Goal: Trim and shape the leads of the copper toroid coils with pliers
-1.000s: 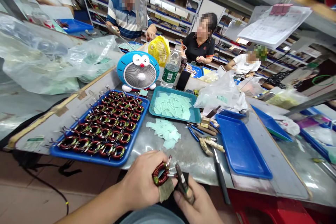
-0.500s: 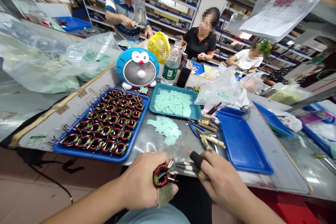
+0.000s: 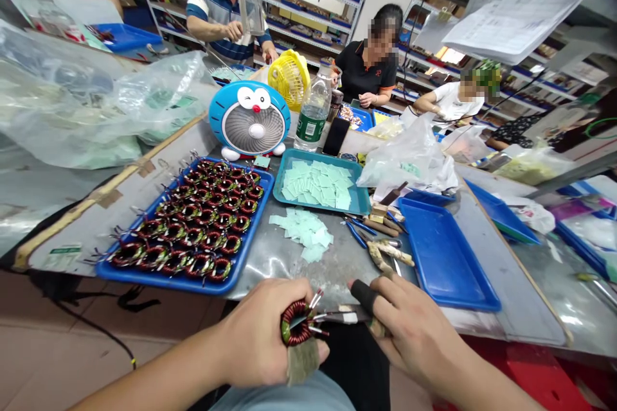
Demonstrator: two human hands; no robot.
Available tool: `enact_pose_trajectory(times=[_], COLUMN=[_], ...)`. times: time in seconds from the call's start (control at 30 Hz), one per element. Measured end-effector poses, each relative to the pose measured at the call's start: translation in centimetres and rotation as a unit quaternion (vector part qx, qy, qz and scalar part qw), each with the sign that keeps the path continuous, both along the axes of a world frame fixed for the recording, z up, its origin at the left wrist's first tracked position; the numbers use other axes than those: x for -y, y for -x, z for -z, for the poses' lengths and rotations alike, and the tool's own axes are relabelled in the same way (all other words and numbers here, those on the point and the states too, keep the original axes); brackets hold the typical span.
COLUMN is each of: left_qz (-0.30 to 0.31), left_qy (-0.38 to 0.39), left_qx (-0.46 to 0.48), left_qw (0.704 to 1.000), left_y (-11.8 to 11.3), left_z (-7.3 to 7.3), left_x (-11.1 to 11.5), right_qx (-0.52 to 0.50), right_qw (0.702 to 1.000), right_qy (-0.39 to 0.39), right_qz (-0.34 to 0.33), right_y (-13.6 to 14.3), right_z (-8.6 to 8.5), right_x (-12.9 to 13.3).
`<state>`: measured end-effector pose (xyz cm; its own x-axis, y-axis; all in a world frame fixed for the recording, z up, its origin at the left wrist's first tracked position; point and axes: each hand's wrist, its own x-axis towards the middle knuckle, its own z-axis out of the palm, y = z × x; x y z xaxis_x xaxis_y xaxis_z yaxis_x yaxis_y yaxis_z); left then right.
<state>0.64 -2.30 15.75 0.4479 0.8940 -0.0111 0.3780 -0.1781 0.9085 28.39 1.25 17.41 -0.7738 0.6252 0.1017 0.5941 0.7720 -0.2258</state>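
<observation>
Between its thumb and fingers my left hand (image 3: 272,327) pinches a ring coil (image 3: 295,323) wound with dark red wire, its silvery lead ends pointing right. Tape wraps the left thumb. My right hand (image 3: 402,321), with a black cover on one finger, is closed around a pair of pliers (image 3: 349,316). The tips of the pliers reach the coil's middle lead. Beyond the left hand, a blue tray (image 3: 226,288) carries several rows of similar coils. Pale green square sheets (image 3: 308,234) lie in a loose pile on the metal bench past both hands.
A teal tray (image 3: 364,189) holds more green sheets. Tools (image 3: 385,250) lie beside a blue tray (image 3: 446,253) at the right. A blue fan (image 3: 255,131), a bottle (image 3: 310,122) and plastic bags (image 3: 409,157) stand farther back. Several people sit or stand beyond the bench.
The pliers in my right hand have moved left, and their tips are now at the coil's lead. My left hand keeps the coil in nearly the same place.
</observation>
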Motion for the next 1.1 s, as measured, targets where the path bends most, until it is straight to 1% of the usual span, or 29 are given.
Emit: enact_pose_trajectory(times=[0.07, 0.13, 0.2, 0.27, 0.33, 0.43, 0.53, 0.6, 0.73, 0.8, 0.9, 0.97, 1.03, 1.1], left_qz=[0.009, 0.006, -0.003, -0.008, -0.009, -0.012, -0.030, -0.039, -0.039, -0.039, -0.036, -0.039, -0.059, -0.081], left_qy=[-0.027, -0.064, -0.097, -0.109, -0.102, -0.098, -0.109, -0.107, -0.106, -0.095, -0.071, -0.063, -0.047, -0.021], left_qx=[0.028, 0.056, 0.075, 0.078, 0.063, 0.044, 0.045, 0.038, 0.049, 0.054, 0.056, 0.056, 0.047, 0.028], left_qw=[0.999, 0.996, 0.992, 0.991, 0.993, 0.994, 0.993, 0.993, 0.992, 0.993, 0.995, 0.996, 0.996, 0.996], left_y=[-0.2, -0.5, -0.7, -0.7, -0.4, 0.2, 0.4, 0.2, -0.2, -0.2, -0.4, -0.5, -0.8, -1.1], left_z=[-0.4, -0.7, -0.8, -0.7, -0.5, -0.5, -0.4, -0.1, 0.9, 1.2, 1.0, 0.5, 0.2, 0.2], left_x=[0.3, 0.5, 0.8, 0.8, 0.7, 0.2, -0.3, -0.5, -0.6, -0.6, -0.4, -0.4, -0.4, -0.5], right_qx=[0.000, -0.011, -0.039, -0.073, -0.095, -0.115, -0.125, -0.130, -0.141, -0.138, -0.136, -0.142, -0.147, -0.150], right_qw=[0.999, 0.996, 0.989, 0.978, 0.972, 0.973, 0.975, 0.976, 0.978, 0.980, 0.982, 0.980, 0.977, 0.976], right_qy=[0.032, 0.081, 0.141, 0.194, 0.214, 0.199, 0.178, 0.168, 0.149, 0.138, 0.126, 0.136, 0.146, 0.129], right_qz=[-0.015, -0.030, -0.035, -0.024, -0.006, 0.021, 0.038, 0.043, 0.048, 0.046, 0.036, 0.038, 0.059, 0.095], right_y=[-0.2, -0.2, 0.0, 0.4, 0.7, 0.5, 0.0, -0.1, 0.2, 0.5, 0.7, 0.6, 0.5, 0.3], right_z=[0.0, 0.3, 1.1, 2.1, 3.0, 3.7, 4.0, 4.1, 4.3, 4.3, 4.5, 4.8, 5.3, 5.8], right_x=[-0.3, -0.4, -0.2, 0.3, 0.8, 1.4, 1.7, 1.9, 2.1, 2.1, 2.1, 2.2, 2.6, 3.0])
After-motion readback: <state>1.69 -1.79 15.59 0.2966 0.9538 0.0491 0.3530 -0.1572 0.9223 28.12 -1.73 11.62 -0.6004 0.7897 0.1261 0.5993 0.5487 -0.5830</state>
